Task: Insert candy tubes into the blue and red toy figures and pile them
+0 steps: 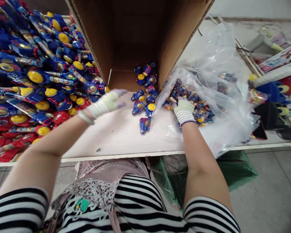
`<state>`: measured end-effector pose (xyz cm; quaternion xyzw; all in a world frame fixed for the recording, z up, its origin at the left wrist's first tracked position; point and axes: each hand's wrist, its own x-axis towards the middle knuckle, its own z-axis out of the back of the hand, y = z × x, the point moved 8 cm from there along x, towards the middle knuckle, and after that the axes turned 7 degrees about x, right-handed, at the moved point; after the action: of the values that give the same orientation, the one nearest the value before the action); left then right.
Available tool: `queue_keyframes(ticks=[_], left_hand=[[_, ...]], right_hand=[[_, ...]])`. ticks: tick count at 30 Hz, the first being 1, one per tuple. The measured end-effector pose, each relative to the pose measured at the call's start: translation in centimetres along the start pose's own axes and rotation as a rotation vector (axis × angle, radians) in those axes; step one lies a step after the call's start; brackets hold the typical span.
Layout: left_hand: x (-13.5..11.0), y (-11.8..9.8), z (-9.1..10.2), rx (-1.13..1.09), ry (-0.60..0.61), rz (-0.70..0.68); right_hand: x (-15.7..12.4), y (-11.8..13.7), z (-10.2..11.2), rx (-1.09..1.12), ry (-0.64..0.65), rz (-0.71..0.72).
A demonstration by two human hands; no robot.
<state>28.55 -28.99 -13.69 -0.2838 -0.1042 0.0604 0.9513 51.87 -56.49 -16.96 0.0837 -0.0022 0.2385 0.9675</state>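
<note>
"How many boxes?"
"One box (pixel 179 38), one plastic bag (pixel 232 121), two gloves (pixel 103 104) (pixel 184 110)."
"And loose toys (pixel 144 124) mid-bench (pixel 106 132)?"
"Roughly ten, overlapping. The left-hand heap (pixel 35 77) and the bagged pieces (pixel 202 113)? Too many to count."

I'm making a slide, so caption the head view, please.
Gloved right hand in a bag of small parts, left hand above the white table, blue toys between them.

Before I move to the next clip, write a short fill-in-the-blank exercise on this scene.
The left hand and right hand wear striped ____.
The open box is made of ____.
The clear plastic bag lies by the ____ hand.
The large toy pile lies to the person's ____.
Missing words: gloves; cardboard; right; left.
</note>
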Motion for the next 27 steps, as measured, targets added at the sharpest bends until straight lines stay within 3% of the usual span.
queue_keyframes(ticks=[4,7,11,14,16,20,23,27], left_hand=[[4.3,-3.0,-7.5,0.046,0.154,0.170],[4.1,-2.2,-9.2,-0.080,0.177,0.296],[-0.6,1.6,-6.5,-0.531,0.001,0.441],[-4.2,1.5,-5.2,-1.058,-0.118,0.391],[-5.7,-0.1,-5.1,-1.231,-0.155,0.320],[-7.3,-1.5,-4.8,-1.265,-0.329,0.302],[-8.0,-1.5,-3.8,-1.118,-0.367,0.314],[-8.9,-1.9,-2.4,-0.878,-0.313,0.290]], right_hand=[[-1.0,0.9,-0.1,-0.101,0.101,0.025],[-3.7,0.4,0.0,-0.101,0.124,0.069],[-9.3,0.9,1.2,0.315,-0.082,0.146],[-13.5,5.6,0.3,0.667,-0.006,0.343],[-15.5,10.0,-0.5,0.727,0.081,0.484],[-16.7,15.9,-1.4,0.649,0.110,0.591],[-16.5,17.4,-1.6,0.503,0.120,0.583],[-16.9,18.2,-1.6,0.352,0.165,0.598]])
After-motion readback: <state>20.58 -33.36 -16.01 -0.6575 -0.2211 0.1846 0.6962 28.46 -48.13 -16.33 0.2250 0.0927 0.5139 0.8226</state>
